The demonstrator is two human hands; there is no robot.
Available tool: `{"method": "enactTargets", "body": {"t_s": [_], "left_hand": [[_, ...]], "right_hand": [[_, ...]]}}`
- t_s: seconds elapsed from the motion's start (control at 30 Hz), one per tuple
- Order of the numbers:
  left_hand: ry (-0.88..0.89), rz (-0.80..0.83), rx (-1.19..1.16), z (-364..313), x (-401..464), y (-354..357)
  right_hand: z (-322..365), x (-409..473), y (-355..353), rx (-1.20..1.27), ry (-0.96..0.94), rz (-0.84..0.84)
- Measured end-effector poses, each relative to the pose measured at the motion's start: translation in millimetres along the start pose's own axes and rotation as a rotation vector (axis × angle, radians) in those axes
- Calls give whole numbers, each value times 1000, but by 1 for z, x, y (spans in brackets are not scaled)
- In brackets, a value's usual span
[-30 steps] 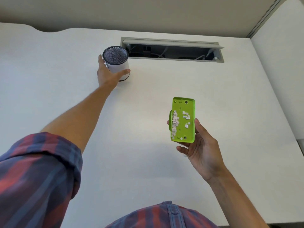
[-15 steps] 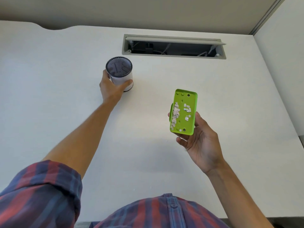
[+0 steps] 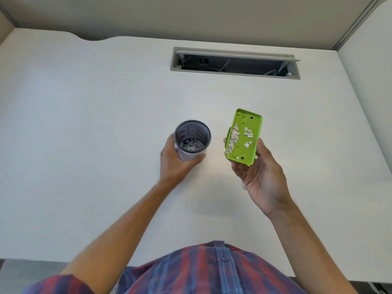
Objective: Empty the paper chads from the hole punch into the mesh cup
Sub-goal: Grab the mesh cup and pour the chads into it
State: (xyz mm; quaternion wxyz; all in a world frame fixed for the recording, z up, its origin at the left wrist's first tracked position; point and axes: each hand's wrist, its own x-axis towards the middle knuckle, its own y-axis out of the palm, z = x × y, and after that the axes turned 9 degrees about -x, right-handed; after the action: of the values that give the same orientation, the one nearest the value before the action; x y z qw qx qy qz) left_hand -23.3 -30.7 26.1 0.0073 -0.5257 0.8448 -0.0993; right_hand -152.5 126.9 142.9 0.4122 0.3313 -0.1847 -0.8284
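Observation:
My left hand [image 3: 176, 164] grips the mesh cup [image 3: 192, 143], a dark mesh cylinder with a pale wrap, upright near the middle of the white desk [image 3: 84, 145]. A few white chads lie at its bottom. My right hand [image 3: 261, 177] holds the green hole punch [image 3: 244, 137] by its near end, underside facing up. White paper chads [image 3: 234, 136] lie in its open tray, piled along the left side. The punch hovers just right of the cup, apart from it.
An open grey cable slot [image 3: 234, 63] with wires inside sits in the desk at the back. A partition wall [image 3: 369, 60] rises on the right. The desk's near edge runs below my arms.
My left hand has pulled the cup from beside the cable slot toward me, to just left of the punch. The right hand with the punch has stayed roughly in place.

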Motion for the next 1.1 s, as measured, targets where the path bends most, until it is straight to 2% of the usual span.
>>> {"method": "enactTargets", "body": {"t_s": [0.37,0.7,1.1], "left_hand": [[3,88,8,-4,-61,13],[-12,109,14,-6,-65,12],[-15,104,11,-6,-66,13]], "right_hand": [[-4,1,-15,-191,-124,-16],[2,4,-23,-595,-269,25],[-5,13,-22,-851,-386,74]]}}
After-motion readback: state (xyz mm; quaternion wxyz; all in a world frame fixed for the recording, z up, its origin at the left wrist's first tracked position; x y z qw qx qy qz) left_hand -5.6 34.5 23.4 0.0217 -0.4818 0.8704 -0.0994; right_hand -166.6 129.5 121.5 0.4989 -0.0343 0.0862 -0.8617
